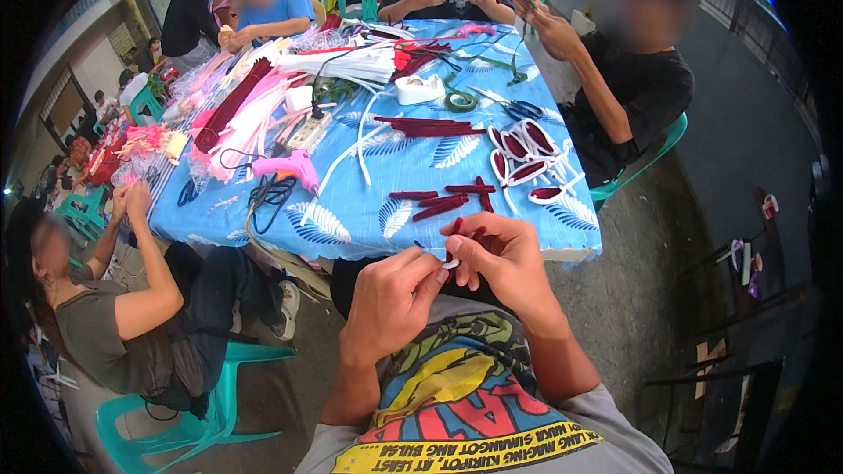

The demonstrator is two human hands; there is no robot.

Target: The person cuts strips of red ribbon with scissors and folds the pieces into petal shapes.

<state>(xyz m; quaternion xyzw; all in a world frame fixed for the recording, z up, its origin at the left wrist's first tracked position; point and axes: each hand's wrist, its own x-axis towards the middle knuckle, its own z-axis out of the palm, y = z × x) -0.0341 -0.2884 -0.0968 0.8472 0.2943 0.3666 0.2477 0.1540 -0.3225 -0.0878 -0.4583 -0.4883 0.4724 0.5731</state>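
In front of my chest, my left hand [391,298] and my right hand [502,263] meet just off the table's near edge. Between their fingertips is a dark red pipe cleaner piece [455,241] with a white pipe cleaner [450,264] at its lower end. Both hands are closed in a pinch; the fingers partly cover how the pieces join. Several short dark red pipe cleaner pieces [441,208] lie on the table just beyond my hands. Farther right sit several petal-like loops [527,171], dark red inside white edging. A row of longer dark red pipe cleaners [430,127] lies behind.
The blue patterned tablecloth [369,202] carries a pink glue gun [290,168], power strip [309,132], white tape dispenser [420,89], green tape roll [460,101] and scissors [511,104]. Bundled white pipe cleaners [351,63] pile up far left. Several people sit around, handling small pieces.
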